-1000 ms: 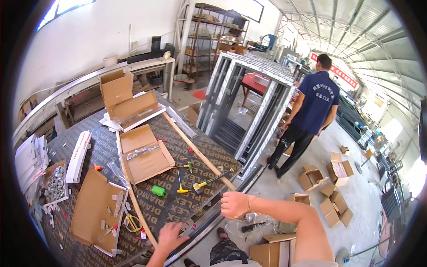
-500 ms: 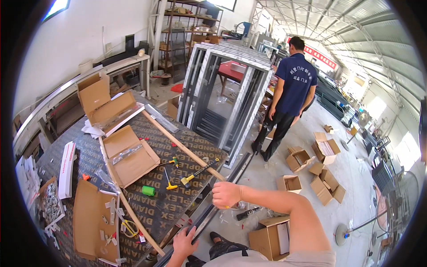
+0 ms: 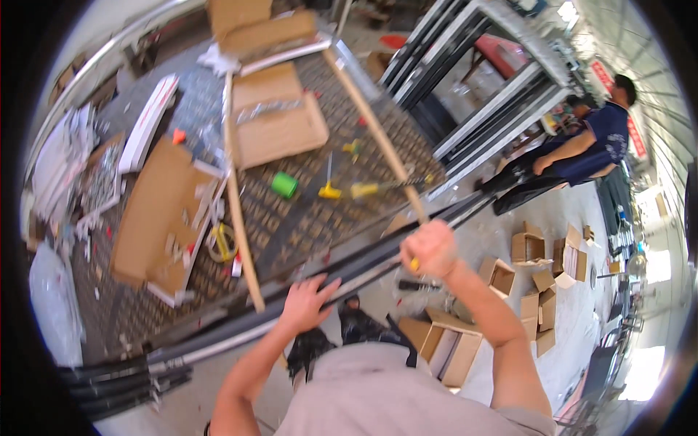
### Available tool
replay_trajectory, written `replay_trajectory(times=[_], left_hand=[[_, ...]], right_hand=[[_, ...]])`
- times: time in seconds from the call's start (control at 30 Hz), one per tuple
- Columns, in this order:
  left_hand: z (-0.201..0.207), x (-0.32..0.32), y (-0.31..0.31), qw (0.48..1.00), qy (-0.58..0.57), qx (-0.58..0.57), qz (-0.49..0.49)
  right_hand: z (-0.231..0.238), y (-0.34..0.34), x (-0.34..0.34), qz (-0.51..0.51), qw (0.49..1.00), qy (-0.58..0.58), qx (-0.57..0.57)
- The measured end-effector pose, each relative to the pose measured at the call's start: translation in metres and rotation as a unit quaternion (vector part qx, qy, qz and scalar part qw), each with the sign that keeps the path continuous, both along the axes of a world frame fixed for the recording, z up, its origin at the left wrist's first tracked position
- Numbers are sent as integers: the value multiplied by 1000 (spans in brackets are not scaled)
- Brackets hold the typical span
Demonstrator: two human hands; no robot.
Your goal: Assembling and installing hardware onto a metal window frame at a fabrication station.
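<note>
My left hand (image 3: 309,304) lies with fingers spread on a long dark metal profile (image 3: 211,350) that runs along the near edge of the table. Farther along the same profile, my right hand (image 3: 430,249) is closed in a fist. A bit of yellow (image 3: 415,264) shows at the fist; the rest of that thing is hidden inside the fingers. On the table, past my hands, lie a yellow-handled screwdriver (image 3: 330,190), a second yellow-handled tool (image 3: 365,190) and a green cylinder (image 3: 284,184).
Two wooden strips (image 3: 243,251) cross the dark printed tabletop (image 3: 291,236). Flattened cardboard (image 3: 156,211), yellow-handled scissors (image 3: 222,243) and white boxes lie left. Metal frames (image 3: 465,87) stand behind the table; a person in navy (image 3: 582,149) is at right. Open cartons (image 3: 440,349) sit on the floor.
My view has swung down and to the left. The left hand has its fingers spread on the profile; the right fist stays closed. The person in navy now appears farther right, leaning in the picture.
</note>
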State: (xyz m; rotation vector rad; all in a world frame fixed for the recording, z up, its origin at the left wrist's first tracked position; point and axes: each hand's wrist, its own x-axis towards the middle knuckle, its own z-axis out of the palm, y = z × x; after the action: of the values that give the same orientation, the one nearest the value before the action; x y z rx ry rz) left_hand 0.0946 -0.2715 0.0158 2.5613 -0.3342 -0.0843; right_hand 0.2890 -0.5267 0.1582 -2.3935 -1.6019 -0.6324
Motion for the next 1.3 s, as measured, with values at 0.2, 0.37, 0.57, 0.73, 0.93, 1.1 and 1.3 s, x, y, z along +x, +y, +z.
replay_trajectory(times=[0.2,0.37,0.57,0.73,0.93,1.1,1.3], left_hand=[[-5,-6,4,999,5,-25,19],[-8,-9,5,999,15,-42,6],[-3,-12,7,997,-20,-70,-2],[-11,-10,5,997,-28,-78,-11],[-13,-12,5,996,-28,-85,-2],[-12,-10,5,995,-42,-86,0],[-10,-11,5,994,-42,-96,6]], right_hand=[[12,6,9,133,989,26,-62],[54,0,11,195,948,39,-250],[89,16,-46,-75,980,182,-41],[56,16,-90,-54,972,198,-114],[36,33,-98,-30,982,165,-87],[23,34,-94,-28,982,148,-114],[18,30,-88,-19,980,149,-128]])
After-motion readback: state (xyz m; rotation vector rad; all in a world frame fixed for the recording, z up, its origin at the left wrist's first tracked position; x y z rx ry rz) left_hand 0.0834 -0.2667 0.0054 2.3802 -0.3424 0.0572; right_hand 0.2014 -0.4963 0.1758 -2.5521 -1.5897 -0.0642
